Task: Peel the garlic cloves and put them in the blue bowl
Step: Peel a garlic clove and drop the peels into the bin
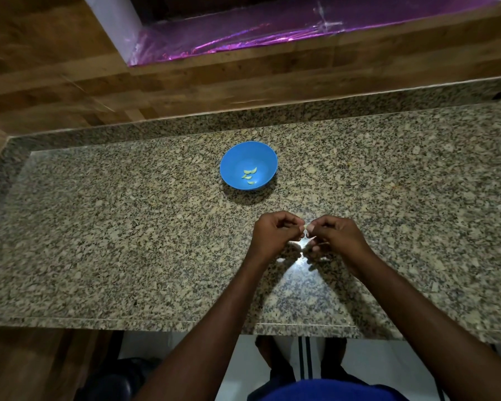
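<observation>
A blue bowl [237, 157] stands on the granite counter, a little beyond my hands. Several peeled garlic cloves [250, 171] lie on its bottom. My left hand [274, 233] and my right hand [334, 234] meet just above the counter, fingers curled. Between their fingertips they pinch one small pale garlic clove [303, 227]; most of it is hidden by the fingers. Pale bits [320, 243] show under my right hand, too small to tell what they are.
The speckled granite counter [128, 227] stretches left and right, with a raised granite lip [185, 123] at the back. Behind it rises a wooden wall [70, 82] with an opening lined with purple foil [272, 33]. The counter's front edge [99, 321] runs near my body.
</observation>
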Demonstrator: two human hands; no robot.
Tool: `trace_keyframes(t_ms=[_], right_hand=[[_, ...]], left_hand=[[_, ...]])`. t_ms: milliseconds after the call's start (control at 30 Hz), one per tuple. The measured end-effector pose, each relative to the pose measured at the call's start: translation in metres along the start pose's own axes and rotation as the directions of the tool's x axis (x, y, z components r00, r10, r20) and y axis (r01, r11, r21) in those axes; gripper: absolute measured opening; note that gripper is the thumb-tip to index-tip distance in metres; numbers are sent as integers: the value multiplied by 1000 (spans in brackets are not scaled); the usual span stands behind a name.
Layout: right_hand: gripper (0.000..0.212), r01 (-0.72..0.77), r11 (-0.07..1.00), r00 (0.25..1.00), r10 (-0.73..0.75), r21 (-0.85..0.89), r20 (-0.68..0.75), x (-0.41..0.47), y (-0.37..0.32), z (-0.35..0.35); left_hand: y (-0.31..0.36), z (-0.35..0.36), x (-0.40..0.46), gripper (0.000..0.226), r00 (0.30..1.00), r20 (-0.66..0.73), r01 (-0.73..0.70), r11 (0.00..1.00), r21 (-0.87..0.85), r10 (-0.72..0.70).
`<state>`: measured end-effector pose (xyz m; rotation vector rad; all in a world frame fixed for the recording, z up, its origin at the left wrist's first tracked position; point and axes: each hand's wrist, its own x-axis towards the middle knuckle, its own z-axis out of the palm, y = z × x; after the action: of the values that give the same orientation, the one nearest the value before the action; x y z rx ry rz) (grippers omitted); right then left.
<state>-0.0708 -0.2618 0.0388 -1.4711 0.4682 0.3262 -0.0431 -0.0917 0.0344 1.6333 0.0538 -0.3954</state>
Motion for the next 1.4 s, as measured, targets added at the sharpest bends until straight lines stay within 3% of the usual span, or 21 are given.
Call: trace_keyframes(t_ms=[200,367,500,600,800,1100,1233,1400], right_hand=[[5,-84,983,995,74,163,69,3,-7,-2],[13,-249,893,961,178,375,213,4,-15,0],[11,-300,871,938,197,389,284,6,-11,-2],[9,-271,901,950,193,339,247,8,-7,-3],[12,-180,953,979,149,245,142,5,-9,-3],[10,-229,929,972,204,291,113,12,-5,-3],[2,-242,929,970,234,279,64,14,4,-4],[5,-245,951,965,258,190,-45,21,16,-12]], left_hand=[[10,0,-3,7,994,33,110,985,-129,-107],[13,4,-6,5,934,125,356,829,-431,-336],[12,4,-6,8,907,164,413,752,-513,-387],[10,5,-6,10,905,167,417,739,-530,-391],[6,3,-3,15,907,141,412,772,-483,-396],[-3,8,10,7,888,19,415,783,-463,-459],[-7,15,32,11,885,-102,412,865,-285,-455],[-15,26,58,13,913,-219,350,937,-21,-346]])
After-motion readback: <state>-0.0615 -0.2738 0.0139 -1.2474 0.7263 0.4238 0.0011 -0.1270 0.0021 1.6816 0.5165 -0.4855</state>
